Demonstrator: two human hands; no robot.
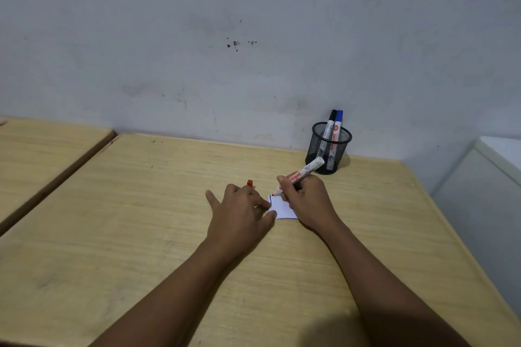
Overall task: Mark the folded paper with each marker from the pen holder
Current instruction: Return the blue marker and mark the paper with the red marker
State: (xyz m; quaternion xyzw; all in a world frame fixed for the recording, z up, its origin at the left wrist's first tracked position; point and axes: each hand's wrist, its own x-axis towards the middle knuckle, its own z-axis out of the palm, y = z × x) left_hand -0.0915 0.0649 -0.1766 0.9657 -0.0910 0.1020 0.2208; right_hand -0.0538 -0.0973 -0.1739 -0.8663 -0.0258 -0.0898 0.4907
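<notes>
A small white folded paper (278, 207) lies on the wooden table (141, 220), with a blue line along its left and lower edges. My right hand (307, 200) grips a red marker (303, 175), uncapped, whose tip touches the paper's upper left corner. My left hand (239, 211) presses its fingertips on the paper's left edge and holds the red cap (249, 183) between its fingers. A black mesh pen holder (328, 149) stands by the wall behind my right hand, holding a black marker (329, 122) and a blue marker (337, 124).
A second wooden table (42, 149) adjoins on the left with a narrow gap between. A white cabinet or appliance (485, 183) stands past the table's right edge. A grey wall (253, 51) closes off the back.
</notes>
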